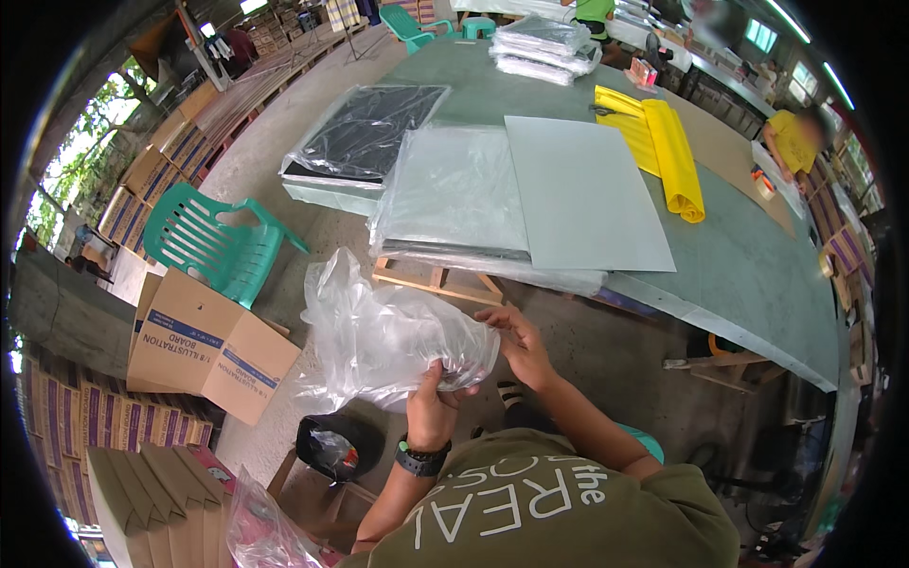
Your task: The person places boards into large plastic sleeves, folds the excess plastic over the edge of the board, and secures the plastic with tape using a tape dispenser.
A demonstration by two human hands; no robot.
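Note:
A large clear plastic bag (pixel 374 327) hangs crumpled in front of me, off the near side of the table. My left hand (pixel 434 407), with a dark watch on its wrist, is closed on the bag's lower right end, thumb on top. At the right edge of the same end, my right hand (pixel 519 346) has its fingers bent around the plastic rim. Beyond the bag, a plastic-wrapped stack of flat boards (pixel 454 194) lies on the green table (pixel 748 275). A pale grey sheet (pixel 587 189) overlaps that stack on the right.
Black boards in plastic (pixel 369 133), more wrapped packs (pixel 542 47) and folded yellow material (pixel 668 156) lie on the table. To the left are a green chair (pixel 218 237), an open carton (pixel 213 346) and a black bin bag (pixel 336 445). A co-worker in yellow (pixel 793 142) stands at right.

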